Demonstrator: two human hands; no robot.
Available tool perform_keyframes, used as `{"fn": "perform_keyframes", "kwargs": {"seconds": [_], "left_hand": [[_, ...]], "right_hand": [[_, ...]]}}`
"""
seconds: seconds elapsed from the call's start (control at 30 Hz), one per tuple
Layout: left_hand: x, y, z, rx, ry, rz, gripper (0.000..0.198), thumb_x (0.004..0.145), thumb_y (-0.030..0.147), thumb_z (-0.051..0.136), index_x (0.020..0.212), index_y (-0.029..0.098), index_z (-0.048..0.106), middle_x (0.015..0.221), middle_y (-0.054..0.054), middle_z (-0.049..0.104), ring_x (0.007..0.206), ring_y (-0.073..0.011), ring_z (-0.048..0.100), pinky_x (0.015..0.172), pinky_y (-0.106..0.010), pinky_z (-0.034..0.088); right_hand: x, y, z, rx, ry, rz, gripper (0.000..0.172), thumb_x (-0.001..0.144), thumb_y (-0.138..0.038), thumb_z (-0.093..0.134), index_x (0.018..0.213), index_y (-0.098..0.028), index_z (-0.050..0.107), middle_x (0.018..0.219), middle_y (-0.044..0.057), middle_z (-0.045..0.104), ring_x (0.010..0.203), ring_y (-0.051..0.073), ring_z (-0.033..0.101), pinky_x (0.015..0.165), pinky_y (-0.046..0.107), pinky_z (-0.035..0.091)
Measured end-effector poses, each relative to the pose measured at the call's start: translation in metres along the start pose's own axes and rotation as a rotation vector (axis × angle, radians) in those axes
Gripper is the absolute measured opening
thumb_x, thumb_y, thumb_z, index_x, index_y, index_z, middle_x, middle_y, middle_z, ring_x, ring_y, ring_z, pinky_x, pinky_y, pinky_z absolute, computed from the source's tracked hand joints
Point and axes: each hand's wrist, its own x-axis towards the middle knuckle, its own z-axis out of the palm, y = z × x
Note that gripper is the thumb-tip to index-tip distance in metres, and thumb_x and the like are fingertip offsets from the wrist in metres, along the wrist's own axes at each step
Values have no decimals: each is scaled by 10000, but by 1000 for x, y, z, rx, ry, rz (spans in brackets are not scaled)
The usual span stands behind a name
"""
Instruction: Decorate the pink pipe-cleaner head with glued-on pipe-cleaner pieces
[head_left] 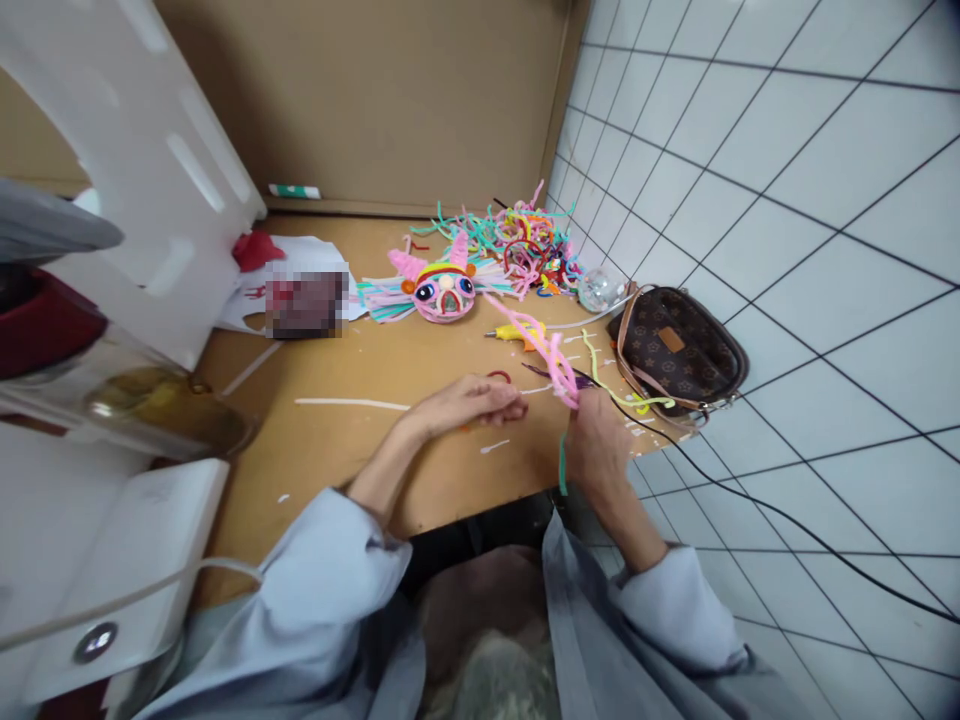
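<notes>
My right hand [596,440] is closed around a bundle of pipe cleaners [559,360]: a looped pink one rising up and left, a green strand hanging below the fist, a yellow-green one trailing right. My left hand [472,400] rests on the wooden table [337,440] with fingers pinched together close to a small red pipe-cleaner loop [499,377]; whether it grips anything I cannot make out. A pink pipe-cleaner face with eyes [442,290] lies farther back.
A heap of coloured pipe cleaners [525,240] sits at the back by the tiled wall. A yellow glue gun [514,332], a brown patterned bag [679,350], a black cable [787,520], a white chair [142,170] at left.
</notes>
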Motion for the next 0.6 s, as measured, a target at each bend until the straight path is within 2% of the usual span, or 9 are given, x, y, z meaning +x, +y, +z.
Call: {"fn": "perform_keyframes", "kwargs": {"seconds": [0.07, 0.17, 0.2, 0.27, 0.33, 0.4, 0.5, 0.6], "left_hand": [[2, -4, 5, -103, -41, -4, 331, 755, 471, 830, 829, 153, 773, 802, -113, 732, 691, -182, 654, 610, -254, 488], [3, -4, 8, -336, 36, -11, 289, 790, 426, 822, 791, 160, 712, 769, -76, 689, 801, -203, 691, 715, -278, 537], [3, -2, 8, -415, 73, 10, 285, 809, 405, 812, 759, 160, 676, 735, -58, 663, 801, -199, 690, 734, -285, 547], [2, 3, 7, -563, 145, 64, 305, 850, 347, 780, 699, 161, 592, 622, -3, 559, 699, -159, 651, 700, -269, 548], [2, 10, 5, -688, 219, 78, 300, 898, 289, 728, 696, 165, 545, 539, 56, 408, 539, -104, 531, 569, -211, 493], [3, 15, 2, -787, 297, 59, 256, 953, 255, 651, 738, 165, 546, 535, 83, 324, 448, -67, 392, 456, -157, 383], [4, 19, -4, -919, 450, 100, 259, 1002, 217, 567, 752, 161, 527, 549, 96, 258, 408, -37, 256, 395, -113, 256], [4, 21, -11, -989, 578, 128, 313, 1039, 191, 474, 729, 160, 499, 547, 95, 221, 397, -34, 202, 369, -109, 195]], "right_hand": [[-5, -20, -11, 3, -48, -116, 309, 1019, -117, 326, 1066, -152, 630, 1053, 136, 672, 718, 164, 640, 557, 277, 313], [-12, -45, -20, 4, -173, -324, 349, 1007, -124, 360, 1250, -159, 609, 936, 115, 704, 687, 185, 660, 547, 275, 342], [-14, -51, -20, 14, -210, -367, 385, 992, -114, 384, 1324, -154, 574, 883, 105, 709, 660, 189, 657, 537, 271, 345], [-18, -58, -14, 72, -216, -405, 382, 989, -128, 407, 1333, -149, 572, 805, 83, 709, 626, 182, 647, 531, 255, 352], [-21, -59, -5, 146, -160, -400, 308, 1018, -191, 400, 1212, -163, 637, 768, 72, 700, 617, 169, 633, 537, 241, 357], [-23, -56, 3, 225, -111, -419, 308, 1038, -243, 383, 1101, -184, 679, 751, 59, 688, 610, 159, 611, 547, 239, 361], [-26, -48, 6, 292, -88, -487, 323, 1029, -225, 390, 1092, -198, 706, 760, 45, 683, 593, 152, 565, 567, 249, 366], [-28, -40, 0, 292, -77, -509, 321, 1009, -191, 410, 1092, -199, 721, 746, 37, 687, 591, 147, 541, 563, 255, 324]]}}
